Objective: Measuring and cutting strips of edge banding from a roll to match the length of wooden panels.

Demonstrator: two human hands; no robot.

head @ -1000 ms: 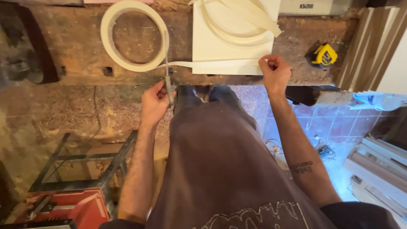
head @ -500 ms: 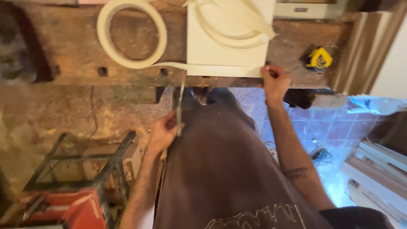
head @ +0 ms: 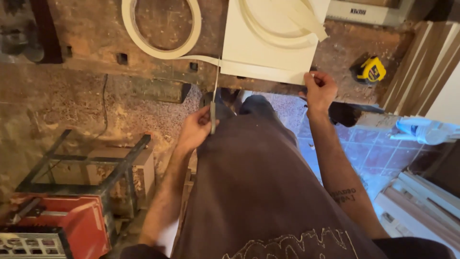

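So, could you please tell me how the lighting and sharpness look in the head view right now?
Head view: warm, dim light on the worn wooden workbench; cooler daylight on the blue tiled floor at right; wide-angle bending at the edges; left hand with the thin grey tool is slightly soft, right hand sharper.

A workshop: a worn, scarred wooden workbench (head: pixel 86 43), a yellow tape measure (head: pixel 371 70), a red machine (head: pixel 62 230) on the dusty floor, stacked wooden boards (head: pixel 421 67)
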